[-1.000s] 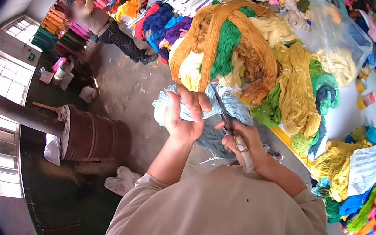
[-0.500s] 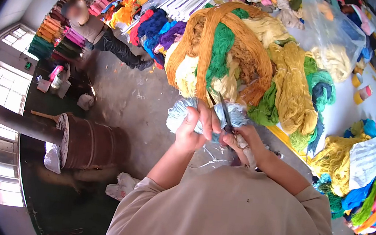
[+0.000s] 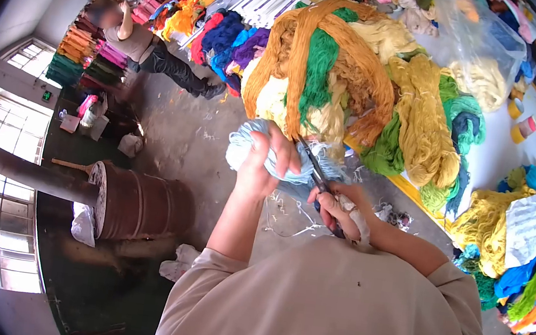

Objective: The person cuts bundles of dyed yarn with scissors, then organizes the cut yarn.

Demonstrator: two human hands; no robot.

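A pale blue skein of yarn is gripped in my left hand, fingers curled over it. My right hand is closed on dark scissors, whose blades point up and away, next to the skein's right part. Something whitish is wrapped around fingers of my right hand. Loose pale blue strands hang below the skein, between my hands. Just beyond the blades, orange-brown yarn and a green hank lie on the heap at the table edge.
A yellow-edged table carries heaped skeins, a plastic bag and a paper sheet. A rusty drum with a pipe stands at left. A person stands near hanging yarns. Scraps litter the floor.
The scissors, crossing the skein before, now show more fully along its right side. My hands have moved slightly apart. The other person has raised an arm toward their head.
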